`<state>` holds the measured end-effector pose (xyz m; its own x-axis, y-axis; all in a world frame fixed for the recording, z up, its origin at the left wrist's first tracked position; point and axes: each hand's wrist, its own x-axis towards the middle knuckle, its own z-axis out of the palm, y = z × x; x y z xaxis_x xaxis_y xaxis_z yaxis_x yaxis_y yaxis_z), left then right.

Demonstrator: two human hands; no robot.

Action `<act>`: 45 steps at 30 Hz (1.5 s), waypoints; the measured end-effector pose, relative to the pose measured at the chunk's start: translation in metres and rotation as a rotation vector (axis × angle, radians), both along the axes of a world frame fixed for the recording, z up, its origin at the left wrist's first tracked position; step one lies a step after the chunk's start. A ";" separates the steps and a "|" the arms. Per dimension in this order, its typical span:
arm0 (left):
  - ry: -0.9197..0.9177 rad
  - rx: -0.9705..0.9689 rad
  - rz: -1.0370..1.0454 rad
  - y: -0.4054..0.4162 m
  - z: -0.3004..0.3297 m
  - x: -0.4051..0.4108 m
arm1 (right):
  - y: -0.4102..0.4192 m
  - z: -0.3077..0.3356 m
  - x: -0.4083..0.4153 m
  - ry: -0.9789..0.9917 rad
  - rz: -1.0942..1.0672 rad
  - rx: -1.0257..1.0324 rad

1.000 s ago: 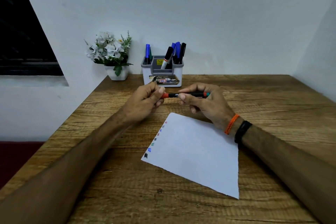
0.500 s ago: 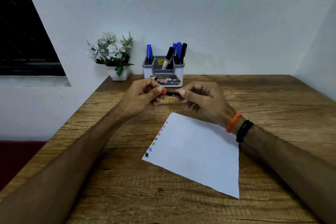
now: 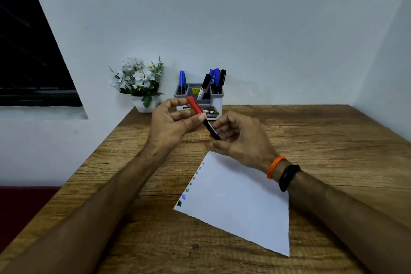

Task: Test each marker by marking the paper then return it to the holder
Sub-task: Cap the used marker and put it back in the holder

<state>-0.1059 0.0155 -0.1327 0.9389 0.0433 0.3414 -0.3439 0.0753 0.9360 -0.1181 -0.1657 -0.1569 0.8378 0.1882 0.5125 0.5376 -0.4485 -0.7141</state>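
Observation:
A black marker with a red cap (image 3: 202, 119) is tilted in the air above the table, cap end up and to the left. My left hand (image 3: 171, 127) grips it at the cap between thumb and fingers. My right hand (image 3: 242, 138) holds the lower end of the barrel with loosely curled fingers. Below the hands lies a white sheet of paper (image 3: 242, 202) with several small colour marks down its left edge. The grey and white holder (image 3: 215, 101) stands at the back against the wall, with several blue and black markers upright in it.
A small white pot of white artificial flowers (image 3: 140, 82) stands left of the holder at the table's back left corner. The wooden table (image 3: 333, 140) runs to a wall at the back and right. Its left edge drops off beside a dark window.
The marker has swung from lying level between both hands to tilted with the red cap raised. Both hands lifted slightly toward the holder, and my right hand's grip slid down the barrel.

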 end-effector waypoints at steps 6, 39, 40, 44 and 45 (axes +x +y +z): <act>-0.119 0.100 0.036 -0.005 0.005 -0.004 | 0.003 0.021 -0.005 -0.164 -0.015 -0.070; -0.034 1.302 0.148 0.015 -0.056 0.041 | 0.002 0.103 0.130 -0.355 -0.365 0.235; -0.032 1.302 0.148 0.015 -0.056 0.041 | 0.002 0.102 0.133 -0.361 -0.377 0.229; -0.033 1.297 0.149 0.015 -0.056 0.042 | 0.003 0.095 0.144 -0.322 -0.404 0.131; -0.035 1.298 0.150 0.015 -0.056 0.042 | 0.003 0.093 0.146 -0.311 -0.423 0.068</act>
<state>-0.0639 0.0307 -0.1891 0.9436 -0.2312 0.2371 -0.2955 -0.9111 0.2875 0.0276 -0.1627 -0.0643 0.6397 -0.1753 0.7484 0.5111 -0.6301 -0.5845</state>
